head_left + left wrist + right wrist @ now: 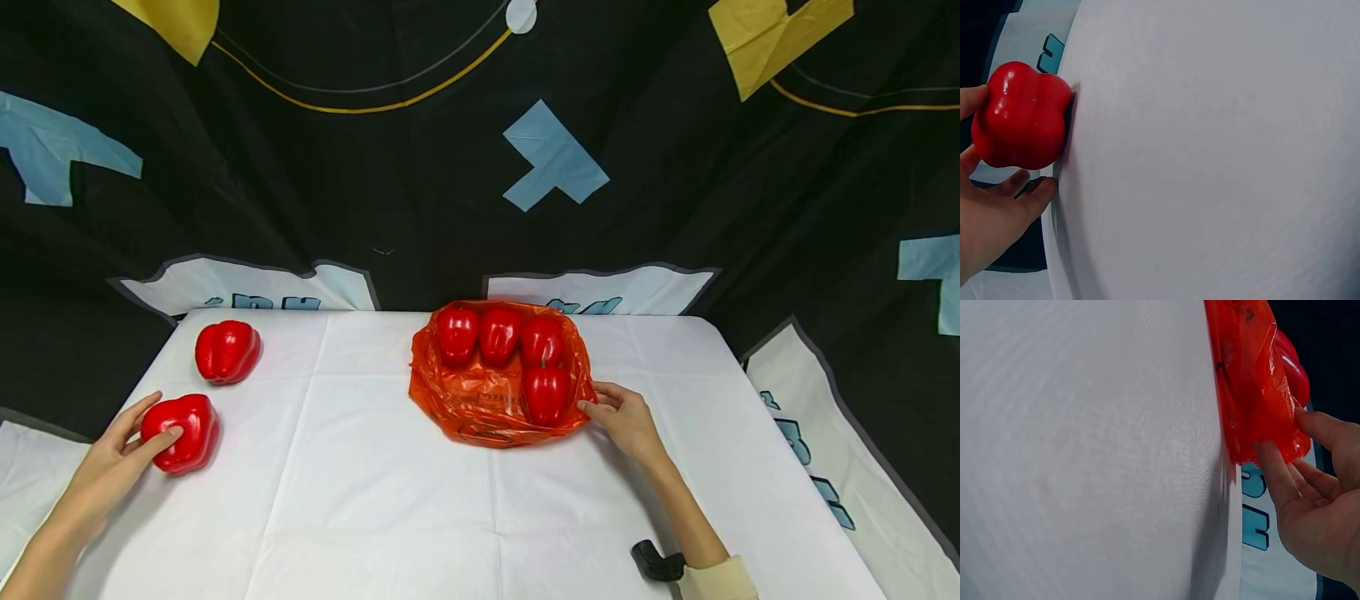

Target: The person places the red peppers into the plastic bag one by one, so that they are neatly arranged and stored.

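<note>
At the left side of the table, my left hand (108, 477) grips a red bell pepper (189, 433), the thumb on its near side and fingers behind. The left wrist view shows this bell pepper (1025, 119) between thumb and fingers, by the table surface. A second red bell pepper (227, 352) lies just behind it, untouched. Near the table's middle sits an orange-red plastic bag (480, 417), its mouth spread wide, with several red bell peppers (498, 336) inside. My right hand (628, 421) pinches the bag's right rim; its thumb and fingers meet the plastic (1260, 425) in the right wrist view.
A white cloth (382, 500) covers the table. Behind it hangs a black curtain (360, 192) with blue and yellow shapes. Close to the right forearm is a small black object (654, 562), apparently worn at the wrist.
</note>
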Available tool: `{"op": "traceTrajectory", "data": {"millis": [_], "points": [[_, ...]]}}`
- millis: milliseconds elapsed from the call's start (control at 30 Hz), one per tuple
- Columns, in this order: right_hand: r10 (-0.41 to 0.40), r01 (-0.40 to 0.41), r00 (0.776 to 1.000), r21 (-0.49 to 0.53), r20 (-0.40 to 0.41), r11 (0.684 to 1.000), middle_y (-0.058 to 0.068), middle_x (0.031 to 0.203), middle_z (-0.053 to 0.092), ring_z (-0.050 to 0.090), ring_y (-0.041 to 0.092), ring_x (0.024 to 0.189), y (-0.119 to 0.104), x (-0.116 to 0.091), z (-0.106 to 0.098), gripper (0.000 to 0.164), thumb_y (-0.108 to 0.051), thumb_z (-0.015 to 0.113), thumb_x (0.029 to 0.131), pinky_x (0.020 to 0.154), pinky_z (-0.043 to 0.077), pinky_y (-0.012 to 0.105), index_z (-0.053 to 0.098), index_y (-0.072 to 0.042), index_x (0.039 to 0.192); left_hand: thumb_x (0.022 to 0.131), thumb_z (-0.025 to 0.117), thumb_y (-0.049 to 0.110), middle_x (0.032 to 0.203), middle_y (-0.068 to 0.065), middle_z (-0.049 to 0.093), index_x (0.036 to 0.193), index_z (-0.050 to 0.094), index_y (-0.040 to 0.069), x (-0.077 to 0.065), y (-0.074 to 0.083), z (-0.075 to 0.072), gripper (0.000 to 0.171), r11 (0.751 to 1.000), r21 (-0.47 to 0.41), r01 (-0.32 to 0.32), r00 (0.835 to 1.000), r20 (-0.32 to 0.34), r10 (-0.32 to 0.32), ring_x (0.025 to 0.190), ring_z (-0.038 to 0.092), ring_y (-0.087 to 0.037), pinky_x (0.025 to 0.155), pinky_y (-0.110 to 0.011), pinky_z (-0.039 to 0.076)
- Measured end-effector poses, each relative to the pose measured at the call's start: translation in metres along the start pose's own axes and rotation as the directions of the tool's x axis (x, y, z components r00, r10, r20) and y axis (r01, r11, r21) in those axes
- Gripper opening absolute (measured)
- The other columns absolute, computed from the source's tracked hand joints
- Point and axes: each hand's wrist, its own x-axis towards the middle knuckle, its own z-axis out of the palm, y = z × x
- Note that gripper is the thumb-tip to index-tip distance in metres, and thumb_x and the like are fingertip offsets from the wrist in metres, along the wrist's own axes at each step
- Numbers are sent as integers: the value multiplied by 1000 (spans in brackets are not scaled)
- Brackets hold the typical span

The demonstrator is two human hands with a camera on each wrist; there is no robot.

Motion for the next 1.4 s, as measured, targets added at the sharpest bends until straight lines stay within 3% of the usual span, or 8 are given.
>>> {"op": "traceTrajectory", "data": {"millis": [100,233,333,700,833,967,1100,1400], "points": [[2,-2,1000,-3,-1,1000,20,111,69,69,26,97,0,0,0,47,-13,72,93,77,55,19,58,8,132,101,54,42,154,-41,2,159,-1,5,-1,-1,1,87,1000,0,-5,1000,-8,5,130,15,-64,84,-64,49],[4,-4,1000,-2,1,1000,19,112,69,69,26,97,0,0,0,47,-14,72,93,78,55,20,58,8,132,101,55,42,155,-40,1,159,0,6,-1,-1,1,88,1000,-9,-8,1000,-3,8,130,14,-63,74,-49,59],[7,-7,1000,-1,3,1000,19,112,68,69,26,97,0,0,-1,48,-15,72,93,78,55,20,58,7,132,101,55,42,155,-39,0,160,-1,9,-1,-1,1,88,1000,-25,-6,1000,7,6,130,14,-62,66,-37,60],[9,-9,1000,6,-1,1000,19,113,68,69,25,98,1,-1,-1,47,-14,73,93,77,55,19,58,7,132,99,59,43,156,-38,2,161,3,14,-4,1,2,89,999,-49,1,1000,9,-1,130,17,-61,67,-35,60],[2,-2,1000,8,1,1000,19,113,68,69,25,97,1,-1,-1,47,-14,73,93,77,55,19,58,8,132,98,61,45,155,-38,6,162,8,16,-5,4,3,88,999,-50,-15,1000,22,17,128,18,-62,65,-32,59],[1,-1,1000,8,5,1000,19,112,68,69,24,97,0,-1,-1,49,-16,73,93,78,55,20,57,8,133,97,63,45,152,-40,11,162,10,18,-5,8,8,88,998,-45,-38,998,50,40,127,22,-63,67,-37,60],[6,-6,1000,2,2,1000,19,112,68,69,25,97,-1,-2,-1,49,-17,72,93,78,55,20,57,8,133,96,64,45,152,-39,13,161,12,14,-4,15,16,89,997,-43,-61,994,84,64,126,25,-63,71,-42,60],[8,-8,1000,-4,2,1000,19,113,68,69,27,98,-2,-1,-1,46,-14,71,94,79,56,22,57,7,133,96,65,38,151,-36,18,159,21,13,-1,43,39,80,987,-98,-131,980,136,144,127,30,-57,73,-35,60]]}}
